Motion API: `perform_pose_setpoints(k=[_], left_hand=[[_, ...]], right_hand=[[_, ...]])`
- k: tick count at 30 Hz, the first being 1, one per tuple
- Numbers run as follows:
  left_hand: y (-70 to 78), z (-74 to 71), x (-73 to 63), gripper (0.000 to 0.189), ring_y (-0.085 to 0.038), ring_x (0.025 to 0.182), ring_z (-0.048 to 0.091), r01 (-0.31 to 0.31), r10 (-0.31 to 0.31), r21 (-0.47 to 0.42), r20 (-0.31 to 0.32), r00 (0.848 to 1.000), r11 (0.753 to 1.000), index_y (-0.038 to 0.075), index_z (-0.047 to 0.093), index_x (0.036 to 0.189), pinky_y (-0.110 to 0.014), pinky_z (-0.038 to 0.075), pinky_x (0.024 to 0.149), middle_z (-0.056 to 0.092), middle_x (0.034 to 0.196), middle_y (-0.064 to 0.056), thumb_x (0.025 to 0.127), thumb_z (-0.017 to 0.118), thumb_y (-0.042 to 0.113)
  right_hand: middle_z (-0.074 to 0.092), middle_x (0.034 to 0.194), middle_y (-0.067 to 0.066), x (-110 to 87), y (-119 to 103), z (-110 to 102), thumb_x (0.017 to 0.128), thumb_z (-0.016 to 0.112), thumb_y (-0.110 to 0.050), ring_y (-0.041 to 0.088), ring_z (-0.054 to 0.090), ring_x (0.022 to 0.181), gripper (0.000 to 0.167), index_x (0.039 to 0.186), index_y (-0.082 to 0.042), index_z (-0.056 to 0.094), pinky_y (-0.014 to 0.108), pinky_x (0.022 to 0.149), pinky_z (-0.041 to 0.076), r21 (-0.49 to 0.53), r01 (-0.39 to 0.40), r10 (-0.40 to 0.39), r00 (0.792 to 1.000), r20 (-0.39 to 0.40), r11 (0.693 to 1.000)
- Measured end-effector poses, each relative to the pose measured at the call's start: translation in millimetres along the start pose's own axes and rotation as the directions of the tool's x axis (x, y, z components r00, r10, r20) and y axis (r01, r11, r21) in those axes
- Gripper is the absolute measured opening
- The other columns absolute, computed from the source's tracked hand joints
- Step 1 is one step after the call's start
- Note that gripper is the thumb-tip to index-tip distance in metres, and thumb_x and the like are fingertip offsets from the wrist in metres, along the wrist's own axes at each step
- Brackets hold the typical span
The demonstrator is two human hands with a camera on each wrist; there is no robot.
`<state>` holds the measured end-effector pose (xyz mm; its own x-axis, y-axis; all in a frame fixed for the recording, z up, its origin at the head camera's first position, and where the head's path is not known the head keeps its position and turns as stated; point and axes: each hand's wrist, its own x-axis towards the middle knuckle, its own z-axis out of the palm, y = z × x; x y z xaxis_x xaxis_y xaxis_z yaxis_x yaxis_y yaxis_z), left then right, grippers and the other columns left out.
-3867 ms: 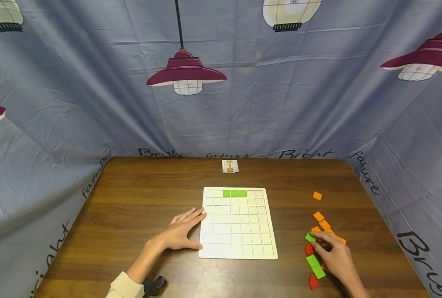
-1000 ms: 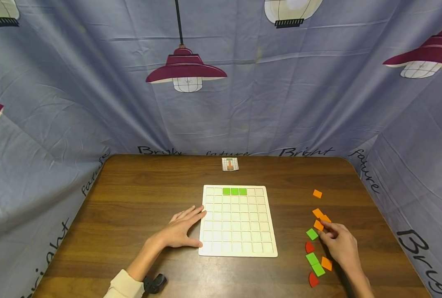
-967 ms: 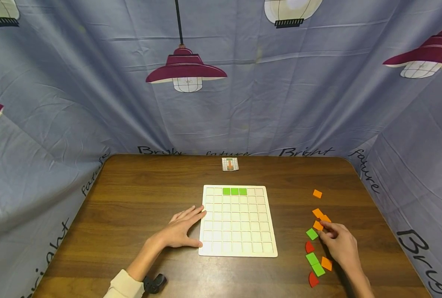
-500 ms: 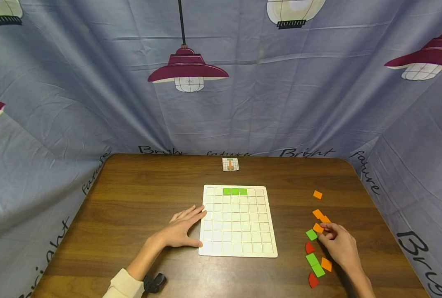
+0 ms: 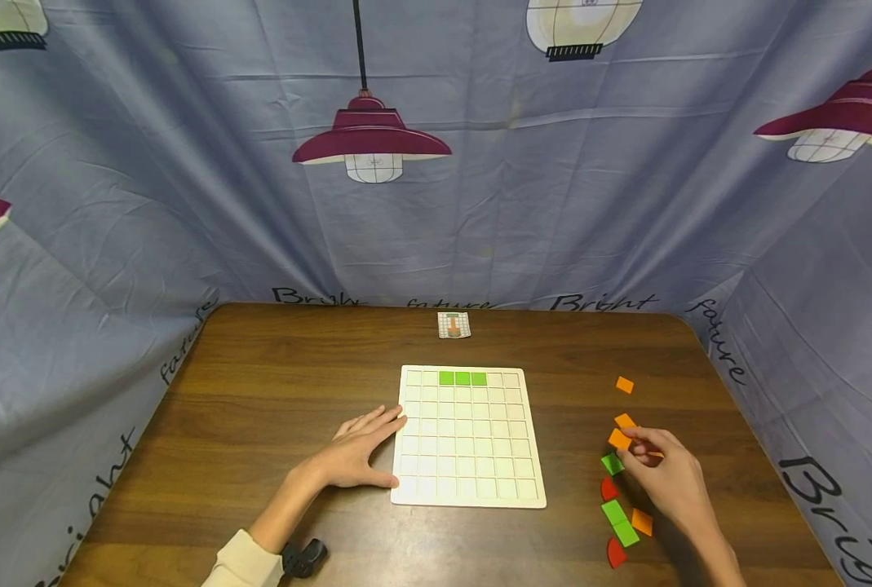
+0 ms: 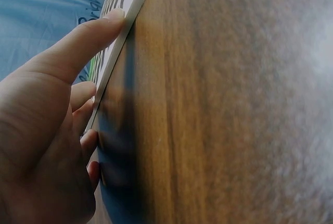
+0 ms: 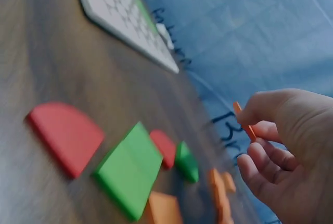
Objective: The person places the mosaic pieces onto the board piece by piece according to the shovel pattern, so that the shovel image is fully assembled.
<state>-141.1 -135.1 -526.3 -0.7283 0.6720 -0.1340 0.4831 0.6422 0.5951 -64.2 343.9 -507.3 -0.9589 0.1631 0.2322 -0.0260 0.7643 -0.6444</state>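
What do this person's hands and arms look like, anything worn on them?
The left hand and right hand are gloveless. A cream sleeve covers part of the left forearm, with a rounded black device beside it; whether it is strapped on is unclear. No sleeve shows on the right forearm.

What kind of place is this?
Probably a makeshift tabletop recording booth, not a furnished room: a printed blue fabric backdrop hangs around a wooden table, which holds only a gridded white board, a small pattern card, coloured tiles and a person's working hands.
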Motion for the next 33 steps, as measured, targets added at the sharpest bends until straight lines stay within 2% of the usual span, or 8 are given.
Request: perform_pose_setpoints(k=[7,14,18,22,26,29,33], left_hand=[[0.7,0.6,0.4,0.093,-0.034,0.15,0.013,0.001,-0.001,-0.002,0.001,1.0,1.0,0.014,0.033,0.158,-0.065,0.015,0.11,0.023,0.164,-0.006,0.083,0.076,0.048],[0.9,0.8,0.0,0.093,-0.035,0.15,0.014,-0.001,0.001,-0.002,-0.003,1.0,1.0,0.014,0.033,0.158,-0.065,0.015,0.11,0.023,0.164,-0.006,0.083,0.076,0.047],[1.0,0.9,-0.5,0.093,-0.035,0.15,0.014,-0.003,0.003,-0.003,-0.002,1.0,1.0,0.013,0.032,0.158,-0.066,0.015,0.11,0.023,0.164,-0.006,0.083,0.076,0.047],[1.0,0.6,-0.5,0.093,-0.035,0.15,0.014,-0.001,0.001,-0.006,0.0,1.0,1.0,0.013,0.032,0.158,-0.066,0.015,0.11,0.023,0.164,-0.006,0.083,0.076,0.047],[0.3,0.6,0.0,0.093,-0.034,0.15,0.013,0.004,-0.004,-0.005,0.001,1.0,1.0,0.014,0.032,0.158,-0.065,0.014,0.11,0.023,0.164,-0.006,0.083,0.076,0.048],[-0.4,0.8,0.4,0.093,-0.034,0.15,0.013,0.006,-0.006,0.001,0.002,1.0,1.0,0.014,0.032,0.158,-0.064,0.015,0.11,0.022,0.164,-0.005,0.083,0.075,0.049],[-0.6,0.6,0.4,0.094,-0.034,0.15,0.013,0.007,-0.007,0.001,0.001,1.0,1.0,0.014,0.032,0.158,-0.065,0.015,0.11,0.022,0.164,-0.005,0.083,0.075,0.05]], right_hand=[[0.062,0.095,0.002,12.2,-26,3,0.082,0.078,-0.001,0.004,0.056,0.08,0.031,0.112,-0.005,0.074,0.008,0.072,0.046,0.081,0.101,-0.102,0.995,0.007,0.992],[0.063,0.099,0.001,31.1,-48,21,0.081,0.078,0.002,0.008,0.056,0.08,0.033,0.114,-0.004,0.075,0.009,0.076,0.046,0.141,0.242,-0.249,0.968,0.038,0.96],[0.064,0.102,-0.002,42.1,-59,38,0.082,0.079,-0.001,0.012,0.057,0.082,0.034,0.115,-0.007,0.076,0.019,0.074,0.049,0.124,0.267,-0.278,0.957,0.079,0.956],[0.065,0.105,-0.001,52.0,-71,57,0.081,0.08,-0.002,0.019,0.057,0.082,0.035,0.115,-0.006,0.076,0.031,0.069,0.048,0.145,0.288,-0.306,0.943,0.13,0.947],[0.065,0.106,0.0,61.5,-82,78,0.082,0.078,-0.001,0.026,0.055,0.078,0.033,0.115,-0.005,0.075,0.032,0.065,0.044,0.209,0.296,-0.335,0.923,0.189,0.932],[0.065,0.106,0.0,68.5,-89,94,0.083,0.077,-0.003,0.026,0.055,0.08,0.032,0.115,-0.006,0.075,0.03,0.065,0.043,0.246,0.3,-0.355,0.906,0.228,0.922],[0.066,0.108,0.001,78.0,-94,118,0.083,0.075,-0.003,0.023,0.056,0.087,0.031,0.114,-0.006,0.076,0.033,0.07,0.046,0.266,0.302,-0.371,0.89,0.266,0.916]])
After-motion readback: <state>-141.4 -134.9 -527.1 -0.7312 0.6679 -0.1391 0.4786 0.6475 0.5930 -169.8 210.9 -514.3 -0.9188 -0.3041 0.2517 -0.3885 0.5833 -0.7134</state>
